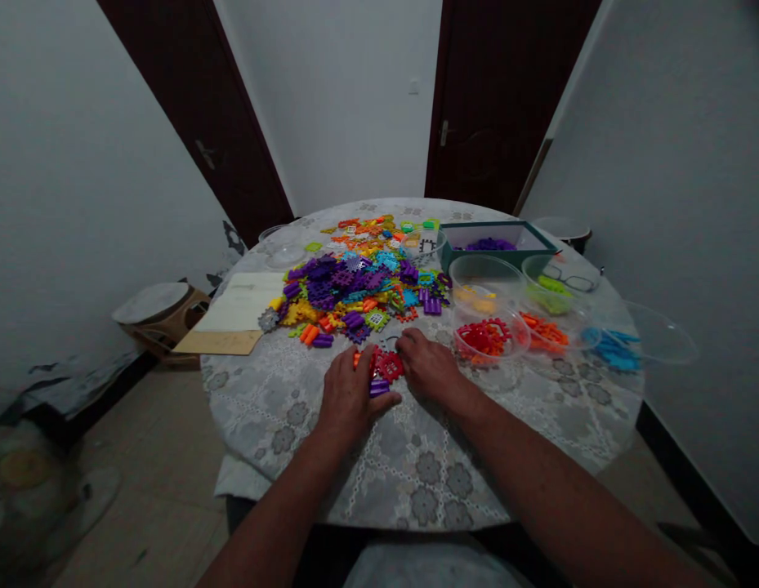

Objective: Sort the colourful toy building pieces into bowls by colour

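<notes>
Near the front middle of the table, my left hand (pixel 348 390) curls around a small cluster of plastic building pieces, its thumb set apart from the fingers. In the cluster are a red gear piece (pixel 390 366) and a purple ribbed connector (pixel 380 388); a bit of orange shows by the fingertips. My right hand (pixel 429 366) is closed just right of the red gear, fingertips down by the cloth. What it pinches, if anything, is hidden. Beyond both hands lies a big mixed pile of gear pieces and connectors (pixel 339 282), mostly purple.
Clear tubs of sorted pieces stand on the right: red gears (pixel 483 336), orange pieces (pixel 542 331), blue pieces (pixel 618 347). Behind them sit a green-rimmed box (pixel 500 229) and eyeglasses (pixel 575 282). Paper sheets (pixel 241 302) lie at left on the patterned tablecloth (pixel 440 482).
</notes>
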Available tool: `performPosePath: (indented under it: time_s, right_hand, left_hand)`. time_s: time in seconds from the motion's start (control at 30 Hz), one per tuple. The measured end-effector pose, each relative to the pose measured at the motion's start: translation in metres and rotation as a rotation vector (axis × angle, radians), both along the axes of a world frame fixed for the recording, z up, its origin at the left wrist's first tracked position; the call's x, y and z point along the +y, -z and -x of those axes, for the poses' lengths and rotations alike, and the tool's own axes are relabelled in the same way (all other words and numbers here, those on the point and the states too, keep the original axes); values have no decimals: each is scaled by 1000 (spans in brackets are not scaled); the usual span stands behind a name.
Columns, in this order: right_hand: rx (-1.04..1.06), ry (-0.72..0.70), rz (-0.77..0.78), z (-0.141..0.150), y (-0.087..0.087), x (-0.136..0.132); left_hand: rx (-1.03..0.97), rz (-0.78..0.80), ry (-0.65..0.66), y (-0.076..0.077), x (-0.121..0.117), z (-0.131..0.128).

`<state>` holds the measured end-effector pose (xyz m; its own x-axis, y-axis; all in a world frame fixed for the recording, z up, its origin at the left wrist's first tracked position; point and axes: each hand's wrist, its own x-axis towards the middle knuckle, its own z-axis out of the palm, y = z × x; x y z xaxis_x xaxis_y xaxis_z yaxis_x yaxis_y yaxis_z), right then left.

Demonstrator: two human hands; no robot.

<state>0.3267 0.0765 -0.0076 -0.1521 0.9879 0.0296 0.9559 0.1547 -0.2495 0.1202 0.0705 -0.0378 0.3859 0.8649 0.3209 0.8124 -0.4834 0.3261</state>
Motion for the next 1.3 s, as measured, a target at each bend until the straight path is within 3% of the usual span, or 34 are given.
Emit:
performPosePath:
  time_s: [0.37,0.5,0.73,0.97,1.3]
  right_hand:
    - [119,50,-30,-5,6,-3]
    - [277,121,-86,-8,13,2]
    - [487,158,-186,-12,23,9]
    - [638,149,-215,-13,20,10]
    - [712,152,-265,-8,14,6]
  left_hand:
    - [-71,-118,83,-1,41,-15]
    - [-82,-110,83,0,49,-17]
    - [-125,-34,119,-4,50,-16]
    - [-209,15,167,-8,47,-16]
    - [-226,34,115,-5,47,-14]
